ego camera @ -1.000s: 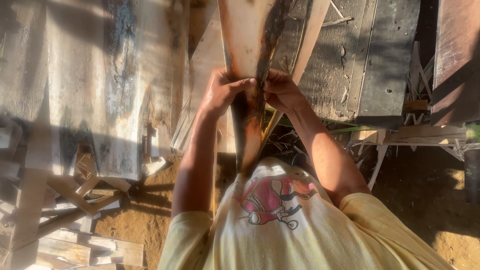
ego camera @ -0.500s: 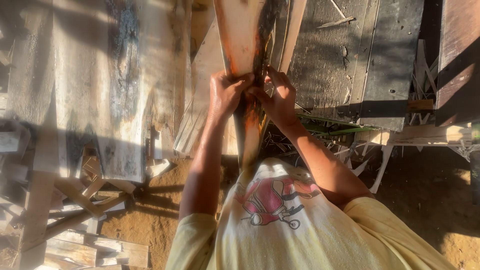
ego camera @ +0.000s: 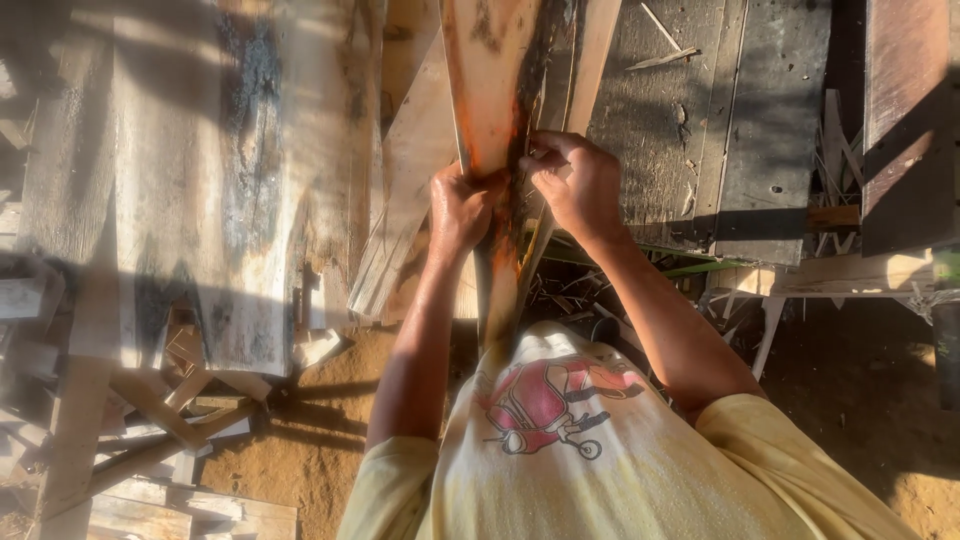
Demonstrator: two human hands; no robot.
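Both hands, left hand (ego camera: 462, 212) and right hand (ego camera: 572, 182), clasp the narrow plank (ego camera: 492, 90); weathered boards (ego camera: 190, 180) crowd beside.

Low, warm sunlight fell across an outdoor timber yard. The ground (ego camera: 310, 460) was bare sandy earth, crossed by long shadows. A broad weathered slab (ego camera: 180, 180) with dark stains lay at the left above a heap of offcuts (ego camera: 110, 440). Grey, rough planks (ego camera: 720, 120) lay at the right, over pale trestle legs (ego camera: 770, 330).
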